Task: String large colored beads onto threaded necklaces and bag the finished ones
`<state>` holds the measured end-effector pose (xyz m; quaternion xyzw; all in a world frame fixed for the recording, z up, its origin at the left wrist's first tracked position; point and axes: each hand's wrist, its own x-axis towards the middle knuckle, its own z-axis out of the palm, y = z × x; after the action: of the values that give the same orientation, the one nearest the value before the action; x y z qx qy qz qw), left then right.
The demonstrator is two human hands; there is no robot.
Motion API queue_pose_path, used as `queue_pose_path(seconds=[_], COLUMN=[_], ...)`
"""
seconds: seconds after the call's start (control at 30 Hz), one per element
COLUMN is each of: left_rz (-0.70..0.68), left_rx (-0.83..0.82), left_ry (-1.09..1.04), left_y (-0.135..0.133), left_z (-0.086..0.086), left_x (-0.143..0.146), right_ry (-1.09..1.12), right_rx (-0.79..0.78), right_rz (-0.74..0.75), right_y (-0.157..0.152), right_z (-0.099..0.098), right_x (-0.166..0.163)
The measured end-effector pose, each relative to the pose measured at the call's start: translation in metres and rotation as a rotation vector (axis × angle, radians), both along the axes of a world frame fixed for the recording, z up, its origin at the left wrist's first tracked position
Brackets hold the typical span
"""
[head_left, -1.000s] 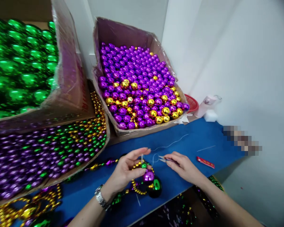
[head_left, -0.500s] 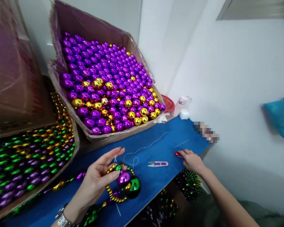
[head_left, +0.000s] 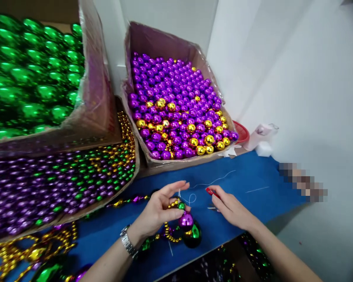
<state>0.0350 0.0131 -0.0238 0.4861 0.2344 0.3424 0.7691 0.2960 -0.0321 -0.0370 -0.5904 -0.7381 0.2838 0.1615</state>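
Note:
My left hand (head_left: 157, 209) pinches a bead necklace (head_left: 170, 231) at its top, where a small green bead (head_left: 181, 205) sits among gold ones. A purple ball (head_left: 186, 220) and a larger green ball (head_left: 193, 234) hang on it, resting on the blue table (head_left: 247, 178). A white thread (head_left: 213, 181) runs from the pinch across the table. My right hand (head_left: 231, 209) holds a small red lighter (head_left: 210, 191) close to my left fingertips. Small snips (head_left: 211, 208) lie mostly hidden under my right hand.
A carton of purple and gold balls (head_left: 176, 113) stands behind the hands. A carton of green balls (head_left: 32, 74) sits top left above a box of mixed bead strings (head_left: 61, 184). A red bowl (head_left: 241, 131) and white bottle (head_left: 260, 132) stand by the wall.
My right hand laid the snips down, reached right for the red lighter and brought it back beside my left hand. The left hand kept its pinch on the necklace.

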Motion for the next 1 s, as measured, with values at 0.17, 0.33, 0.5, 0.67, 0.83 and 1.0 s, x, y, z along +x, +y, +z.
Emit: queue_pose_path(seconds=[0.17,0.33,0.5,0.67,0.83,1.0], left_rz=[-0.036,-0.066,-0.061,-0.070,-0.071,-0.076], left_rx=[0.043,0.046,0.047,0.041,0.049,0.050], left_ry=[0.014,0.006,-0.002,-0.012,-0.035,-0.034], left_y=[-0.004,-0.006,-0.007,-0.007,-0.006,-0.005], left_z=[0.003,0.005,0.004,0.002,-0.001,-0.003], left_x=[-0.001,-0.001,0.000,-0.001,-0.001,-0.001], right_ry=[0.154,0.168,0.184,0.185,0.154,0.117], right_rx=[0.052,0.074,0.156,0.236,0.280,0.303], right_rz=[0.220,0.280,0.219,0.161,0.177,0.194], right_y=[0.013,0.025,0.027,0.027,0.027,0.026], right_z=[0.027,0.027,0.014,0.009,0.010,0.013], right_x=[-0.038,-0.050,-0.061,-0.068,-0.069,-0.070])
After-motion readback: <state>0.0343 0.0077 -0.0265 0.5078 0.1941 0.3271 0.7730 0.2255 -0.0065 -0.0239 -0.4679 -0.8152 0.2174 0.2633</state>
